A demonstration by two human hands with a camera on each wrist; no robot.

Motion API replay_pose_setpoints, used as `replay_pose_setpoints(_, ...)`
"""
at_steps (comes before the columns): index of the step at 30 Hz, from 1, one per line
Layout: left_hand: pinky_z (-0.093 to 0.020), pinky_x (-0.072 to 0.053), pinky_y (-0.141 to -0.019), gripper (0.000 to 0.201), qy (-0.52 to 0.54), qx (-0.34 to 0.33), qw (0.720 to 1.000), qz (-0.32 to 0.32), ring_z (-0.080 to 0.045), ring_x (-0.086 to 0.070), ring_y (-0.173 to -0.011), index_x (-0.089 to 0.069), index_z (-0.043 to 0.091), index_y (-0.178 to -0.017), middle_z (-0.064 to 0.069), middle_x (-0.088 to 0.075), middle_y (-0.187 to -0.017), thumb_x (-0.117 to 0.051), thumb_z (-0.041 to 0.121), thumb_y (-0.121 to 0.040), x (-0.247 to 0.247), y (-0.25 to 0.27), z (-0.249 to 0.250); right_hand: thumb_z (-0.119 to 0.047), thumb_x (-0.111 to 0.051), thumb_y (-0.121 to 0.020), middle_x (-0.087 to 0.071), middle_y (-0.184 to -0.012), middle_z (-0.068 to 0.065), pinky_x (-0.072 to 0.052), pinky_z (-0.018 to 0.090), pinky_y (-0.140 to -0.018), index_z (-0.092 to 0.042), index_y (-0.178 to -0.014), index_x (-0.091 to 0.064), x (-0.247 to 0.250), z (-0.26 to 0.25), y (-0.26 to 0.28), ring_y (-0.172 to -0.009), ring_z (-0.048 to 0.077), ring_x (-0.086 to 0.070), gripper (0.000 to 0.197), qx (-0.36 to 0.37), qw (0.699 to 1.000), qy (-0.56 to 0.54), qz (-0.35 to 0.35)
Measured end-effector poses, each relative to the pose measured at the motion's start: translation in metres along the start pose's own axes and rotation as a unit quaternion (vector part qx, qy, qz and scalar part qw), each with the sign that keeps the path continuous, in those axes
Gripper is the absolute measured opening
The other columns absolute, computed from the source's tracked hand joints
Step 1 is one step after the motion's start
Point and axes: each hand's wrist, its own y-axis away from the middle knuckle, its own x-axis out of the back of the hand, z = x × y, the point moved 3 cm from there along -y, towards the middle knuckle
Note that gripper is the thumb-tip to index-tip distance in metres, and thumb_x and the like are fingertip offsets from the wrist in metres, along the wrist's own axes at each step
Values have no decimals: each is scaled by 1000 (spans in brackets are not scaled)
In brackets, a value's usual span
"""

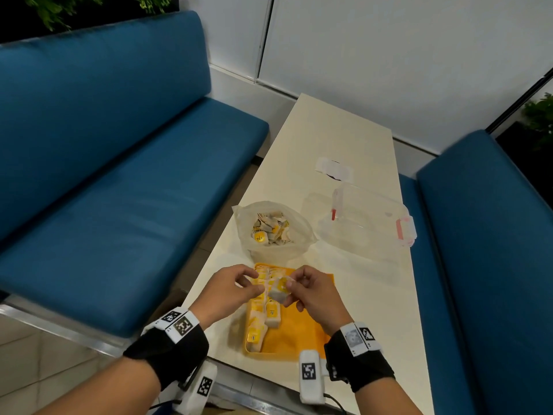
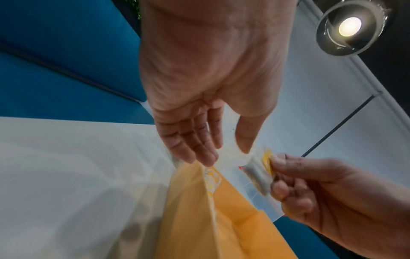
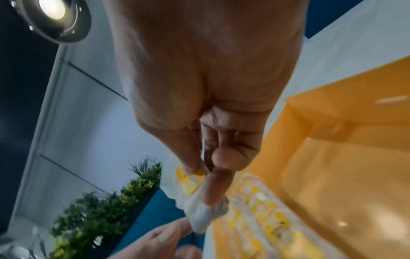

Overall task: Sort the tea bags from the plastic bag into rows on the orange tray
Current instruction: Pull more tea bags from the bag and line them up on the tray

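Note:
Above the orange tray (image 1: 299, 330), my right hand (image 1: 288, 287) pinches a white-and-yellow tea bag (image 1: 279, 290) between thumb and fingers. In the right wrist view the right hand (image 3: 207, 172) holds that tea bag (image 3: 193, 198) by its yellow label. My left hand (image 1: 254, 283) hovers just left of it, and the left wrist view shows the left hand (image 2: 226, 154) with relaxed, spread fingers and its thumb tip close to the tea bag (image 2: 258, 173). Several tea bags (image 1: 260, 322) lie in rows along the tray's left side. The plastic bag (image 1: 248, 250) of tea bags stands open behind the tray.
A clear plastic box (image 1: 368, 220) with pink latches sits right of the bag, and a white paper (image 1: 333, 169) lies farther back. Blue benches (image 1: 119, 175) flank the narrow cream table (image 1: 374, 295). The tray's right half (image 3: 332, 157) is bare orange.

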Motion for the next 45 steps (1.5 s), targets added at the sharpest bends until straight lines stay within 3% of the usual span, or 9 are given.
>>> replay_pose_setpoints(6,-26,-56,-64,56,-33,75,996,-24,-11,-72,-68,-54,27,-127,-2,-75,-81,-86,29,-80,-6,3,-26,-9,-63,-94,-66,-58,5,-43,23,-43,-12,-87,-57,-10,56,9,-41,8,-58,10,-104,980,150,-82)
replay_pose_setpoints(9,-27,-58,-62,58,-7,87,996,-35,-14,-72,-64,-54,20,-131,-7,-75,-78,-84,20,-82,-11,4,-31,-12,-61,-95,-70,-61,8,-42,23,-41,-14,-89,-56,-18,72,11,-43,13,-59,8,-152,971,156,-95)
replay_pose_setpoints(20,-36,-64,-73,48,-15,88,995,-51,-19,-75,-71,-61,19,-125,-6,-77,-79,-83,21,-83,-13,0,-34,-8,-64,-92,-66,-66,10,-55,32,-47,-11,-86,-54,-37,73,-3,-52,23,-68,12,-153,978,137,-21)
replay_pose_setpoints(25,-27,-61,-67,44,-40,92,993,-64,-15,-74,-70,-62,20,-124,-5,-77,-81,-81,24,-85,-12,2,-27,-7,-65,-90,-71,-70,14,-60,42,-59,-12,-90,-51,-40,70,-3,-58,31,-72,14,-183,973,140,5)
replay_pose_setpoints(28,-21,-52,-64,26,-121,53,991,-28,-8,-68,-72,-66,28,-108,4,-71,-85,-79,35,-86,2,1,-3,-14,-70,-86,-72,-75,14,-58,36,-53,-12,-97,-51,-29,51,0,-55,26,-72,22,-203,971,126,32)
replay_pose_setpoints(31,-27,-57,-75,4,-149,-57,986,54,-3,-64,-81,-71,31,-96,13,-68,-89,-68,33,-94,21,-14,41,-31,-74,-84,-69,-80,10,-54,32,-52,-15,-98,-54,2,10,-9,-52,17,-68,30,-128,970,145,147)
replay_pose_setpoints(36,-30,-53,-92,23,-215,-138,966,41,-14,-63,-107,-72,21,-117,5,-67,-120,-56,17,-100,19,-74,83,-48,-74,-81,-51,-112,0,-45,29,-79,-20,-118,-50,33,-59,-46,-97,15,-55,53,8,949,196,245)
replay_pose_setpoints(41,-30,-45,-97,50,-299,-93,949,-31,-26,-56,-128,-50,15,-144,-7,-57,-143,-55,5,-96,18,-114,79,-23,-62,-86,-70,-86,10,-59,39,-59,-14,-90,-62,24,-60,-85,-62,21,-65,10,-3,946,244,213)
replay_pose_setpoints(45,-30,-47,-90,55,-344,-106,932,-38,-27,-57,-126,-44,15,-146,-7,-55,-143,-55,6,-94,19,-124,78,-17,-59,-91,-69,-81,6,-45,21,-52,-13,-92,-64,28,-67,-91,-63,12,-60,6,33,942,245,228)
